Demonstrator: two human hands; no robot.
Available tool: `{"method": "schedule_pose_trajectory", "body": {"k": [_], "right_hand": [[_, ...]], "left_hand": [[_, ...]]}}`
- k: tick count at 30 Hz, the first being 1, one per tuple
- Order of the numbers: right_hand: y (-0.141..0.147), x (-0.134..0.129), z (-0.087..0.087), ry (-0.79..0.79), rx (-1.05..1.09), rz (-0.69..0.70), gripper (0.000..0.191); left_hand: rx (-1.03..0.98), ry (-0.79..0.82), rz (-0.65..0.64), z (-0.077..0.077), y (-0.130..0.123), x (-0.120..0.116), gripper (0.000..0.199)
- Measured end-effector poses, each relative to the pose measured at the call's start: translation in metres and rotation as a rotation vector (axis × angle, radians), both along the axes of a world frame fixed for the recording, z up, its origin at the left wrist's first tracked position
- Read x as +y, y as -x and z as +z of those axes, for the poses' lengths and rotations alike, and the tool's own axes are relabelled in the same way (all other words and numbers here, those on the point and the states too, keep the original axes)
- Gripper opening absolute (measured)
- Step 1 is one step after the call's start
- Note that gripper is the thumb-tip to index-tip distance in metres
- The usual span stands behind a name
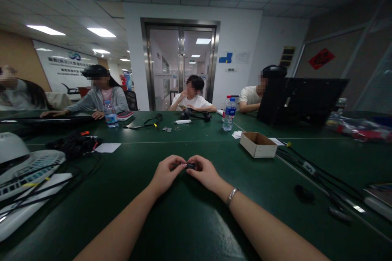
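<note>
Fingers: The left hand (168, 170) pinched thumb to forefinger at the left end of a small black piece (191, 166), just below the frame's center, while the right hand (204, 170) clamped thumb and fingers around its right end.
Black piece: Held just above or against the table, it lay with its long axis running nearly level, left to right across the frame; which end was its front could not be told.
Wrist: A silvery bracelet (232, 197) circled the right arm, lower right of center.
Green table (183, 216): It filled the frame's lower half.
Open box (264, 152): Pale-walled and brown inside, it sat right of center, near black cables (318, 175) that slanted toward the lower right.
White fan (50, 159): It lay at the left edge.
Far side: A person in a white shirt (196, 102) sat at center before glass doors (165, 65), between a bottle (110, 115) on the left and a black monitor (303, 100) on the right.
</note>
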State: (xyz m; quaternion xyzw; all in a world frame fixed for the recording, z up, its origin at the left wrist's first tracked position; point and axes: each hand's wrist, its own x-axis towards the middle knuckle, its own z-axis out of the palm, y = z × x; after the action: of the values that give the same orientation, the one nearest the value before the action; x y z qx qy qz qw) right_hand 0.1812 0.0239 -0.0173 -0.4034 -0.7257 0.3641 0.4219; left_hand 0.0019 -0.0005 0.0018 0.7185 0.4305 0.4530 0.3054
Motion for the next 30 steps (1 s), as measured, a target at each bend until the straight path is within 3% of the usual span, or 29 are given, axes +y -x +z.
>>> {"method": "schedule_pose_trajectory", "body": {"k": [9,16,27,30], "right_hand": [[0.000,-0.005,0.007,-0.004,-0.014,-0.007,0.023],[0.000,-0.004,0.006,-0.003,-0.028,0.005,0.024],[0.001,-0.005,0.008,0.013,-0.003,0.012,0.023],[0.000,-0.005,0.008,0.015,-0.008,0.022,0.023]], "left_hand": [[-0.056,0.044,-0.010,-0.004,-0.001,0.002,0.024],[-0.142,0.150,-0.126,-0.010,-0.001,0.006,0.023],[-0.157,0.164,-0.124,-0.015,0.000,0.007,0.024],[-0.097,0.117,-0.056,-0.006,-0.002,0.004,0.025]]}}
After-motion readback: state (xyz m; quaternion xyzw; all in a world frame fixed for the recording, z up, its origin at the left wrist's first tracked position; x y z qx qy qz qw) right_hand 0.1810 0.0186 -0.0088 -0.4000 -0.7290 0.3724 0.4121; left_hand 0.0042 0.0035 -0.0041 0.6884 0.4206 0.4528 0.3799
